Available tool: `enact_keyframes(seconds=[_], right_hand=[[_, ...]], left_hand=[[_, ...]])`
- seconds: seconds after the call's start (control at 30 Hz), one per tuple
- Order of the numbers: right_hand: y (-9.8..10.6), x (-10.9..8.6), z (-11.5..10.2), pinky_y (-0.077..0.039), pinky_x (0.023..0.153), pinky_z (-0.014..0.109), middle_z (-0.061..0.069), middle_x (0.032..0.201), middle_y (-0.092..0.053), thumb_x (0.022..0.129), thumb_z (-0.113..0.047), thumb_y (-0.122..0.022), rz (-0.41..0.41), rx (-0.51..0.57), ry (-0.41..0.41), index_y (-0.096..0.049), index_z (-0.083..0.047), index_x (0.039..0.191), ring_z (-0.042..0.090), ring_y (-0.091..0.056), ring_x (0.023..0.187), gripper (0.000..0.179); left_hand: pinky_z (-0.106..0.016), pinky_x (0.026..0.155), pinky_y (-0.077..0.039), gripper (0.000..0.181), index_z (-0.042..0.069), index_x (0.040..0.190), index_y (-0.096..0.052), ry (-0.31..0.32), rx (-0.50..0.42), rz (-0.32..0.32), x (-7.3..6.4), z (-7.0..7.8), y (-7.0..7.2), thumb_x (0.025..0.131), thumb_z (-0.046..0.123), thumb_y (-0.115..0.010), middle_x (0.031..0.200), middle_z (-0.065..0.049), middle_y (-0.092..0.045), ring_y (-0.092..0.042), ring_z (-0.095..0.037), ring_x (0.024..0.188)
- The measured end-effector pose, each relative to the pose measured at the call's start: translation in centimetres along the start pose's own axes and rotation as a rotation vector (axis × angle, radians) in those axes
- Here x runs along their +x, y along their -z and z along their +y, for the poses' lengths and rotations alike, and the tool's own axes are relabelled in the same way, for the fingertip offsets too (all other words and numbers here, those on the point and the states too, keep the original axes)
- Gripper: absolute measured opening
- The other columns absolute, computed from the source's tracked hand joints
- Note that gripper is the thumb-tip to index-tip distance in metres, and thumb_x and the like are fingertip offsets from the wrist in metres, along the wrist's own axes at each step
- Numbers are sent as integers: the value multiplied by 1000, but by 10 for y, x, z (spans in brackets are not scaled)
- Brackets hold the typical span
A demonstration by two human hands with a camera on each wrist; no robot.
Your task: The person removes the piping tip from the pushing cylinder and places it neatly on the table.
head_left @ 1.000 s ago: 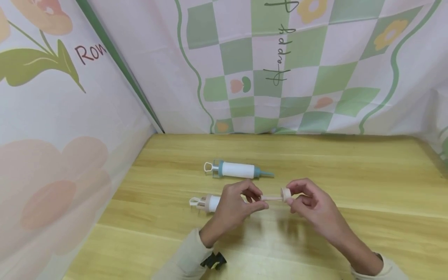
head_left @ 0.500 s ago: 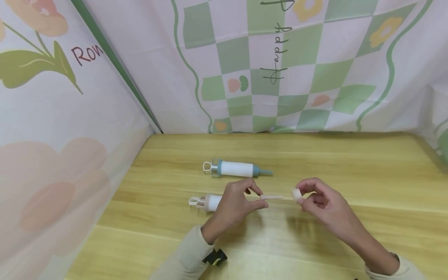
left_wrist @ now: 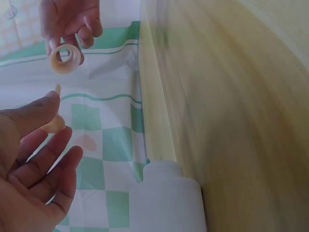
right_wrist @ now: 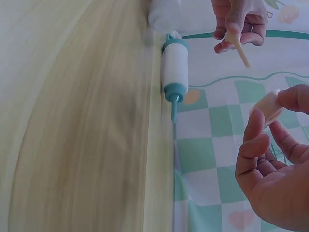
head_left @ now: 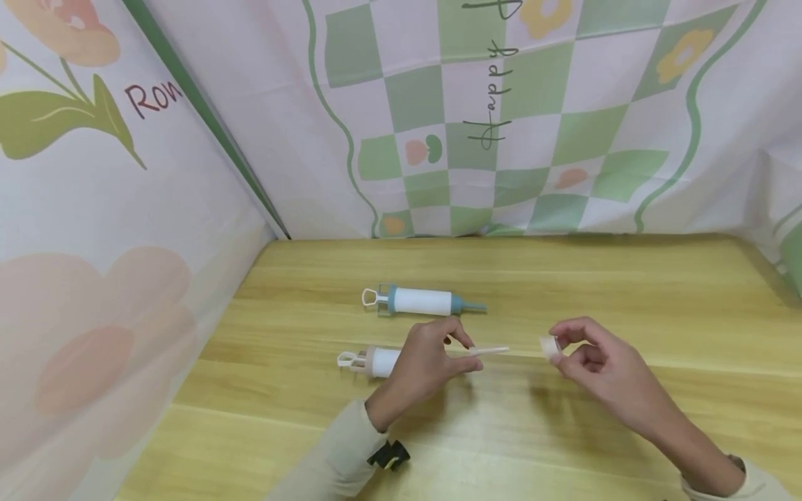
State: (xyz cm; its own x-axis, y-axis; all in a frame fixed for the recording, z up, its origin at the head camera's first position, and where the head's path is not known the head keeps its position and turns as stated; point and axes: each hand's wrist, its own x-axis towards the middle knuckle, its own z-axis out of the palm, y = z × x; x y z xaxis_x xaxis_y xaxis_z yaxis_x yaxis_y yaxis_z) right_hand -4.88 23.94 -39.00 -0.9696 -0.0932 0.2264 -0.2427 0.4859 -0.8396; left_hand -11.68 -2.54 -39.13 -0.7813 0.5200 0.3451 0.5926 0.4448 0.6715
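Between thumb and fingers, my left hand [head_left: 422, 362] pinches a small beige nozzle [head_left: 496, 350] by its wide base, its slim tip pointing right. My right hand [head_left: 610, 372] grips a beige ring cap [head_left: 548, 347] by its edge. The left wrist view shows the ring cap [left_wrist: 74, 61] as a hollow collar, apart from the tip of the nozzle [left_wrist: 54, 125]. Both parts are held above the table. Beneath my left hand lies a white syringe-like tube with a beige end [head_left: 383, 362] and a pull handle; its right part is hidden.
Behind the hands, a similar white tube with teal ends [head_left: 422, 301] lies on the wooden table [head_left: 626, 278], its thin teal nozzle to the right. Printed curtains [head_left: 351, 125] hang along the back and left edges of the table.
My right hand has drawn the ring cap off to the right, away from the nozzle it surrounded or overlapped earlier. My left hand stays nearly in place, holding the nozzle.
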Motion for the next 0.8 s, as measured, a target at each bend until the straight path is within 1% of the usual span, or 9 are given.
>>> enact_keyframes(seconds=[0.13,0.3,0.4,0.5,0.57,0.63,0.73,0.8], right_hand=[[4,1,1,-48,52,26,9,109,-60,92,-5,-71,20,-71,-5,-60,-8,121,13,-63,73,31],[8,2,3,-51,56,25,8,106,-63,91,-10,-73,29,-155,8,-61,-8,118,8,-62,75,29],[11,1,4,-51,58,25,6,105,-64,92,-14,-74,23,-201,9,-63,-8,118,6,-61,74,29],[13,0,7,-50,58,25,4,104,-64,92,-18,-74,11,-240,0,-63,-8,118,5,-60,74,30],[15,-1,8,-50,59,25,4,104,-64,93,-20,-74,2,-254,-8,-64,-7,118,5,-59,74,30],[16,-1,10,-50,59,25,4,104,-64,93,-21,-73,-4,-261,-17,-64,-7,118,5,-59,74,31],[16,-2,14,-50,56,26,6,105,-65,91,-18,-74,-11,-264,-15,-64,-5,119,4,-59,74,32],[15,-3,17,-50,54,26,7,105,-65,89,-14,-76,-9,-268,-7,-64,-3,119,4,-59,74,34]], left_hand=[[-20,78,-51,25,14,83,-66,11,20,-10,2,1,-2,75,17,-89,86,9,-71,-64,-3,79],[-16,73,-47,24,15,82,-67,44,25,-21,7,4,-6,75,17,-90,85,10,-71,-59,0,74],[-15,64,-44,25,15,80,-66,69,19,-38,9,6,-9,74,17,-90,82,10,-70,-51,1,65],[-15,54,-38,26,17,77,-64,101,12,-62,12,7,-12,74,17,-90,79,12,-66,-39,0,56],[-17,49,-34,27,17,76,-63,127,11,-83,13,7,-15,75,17,-90,77,12,-63,-32,-2,52],[-18,47,-31,27,17,77,-62,146,12,-104,13,8,-18,75,17,-89,75,12,-62,-28,-2,49],[-17,46,-29,26,15,78,-62,170,15,-135,12,9,-24,76,17,-89,75,10,-64,-26,-3,49],[-16,47,-32,26,14,80,-63,176,21,-151,12,10,-29,77,17,-88,77,9,-66,-31,-1,50]])
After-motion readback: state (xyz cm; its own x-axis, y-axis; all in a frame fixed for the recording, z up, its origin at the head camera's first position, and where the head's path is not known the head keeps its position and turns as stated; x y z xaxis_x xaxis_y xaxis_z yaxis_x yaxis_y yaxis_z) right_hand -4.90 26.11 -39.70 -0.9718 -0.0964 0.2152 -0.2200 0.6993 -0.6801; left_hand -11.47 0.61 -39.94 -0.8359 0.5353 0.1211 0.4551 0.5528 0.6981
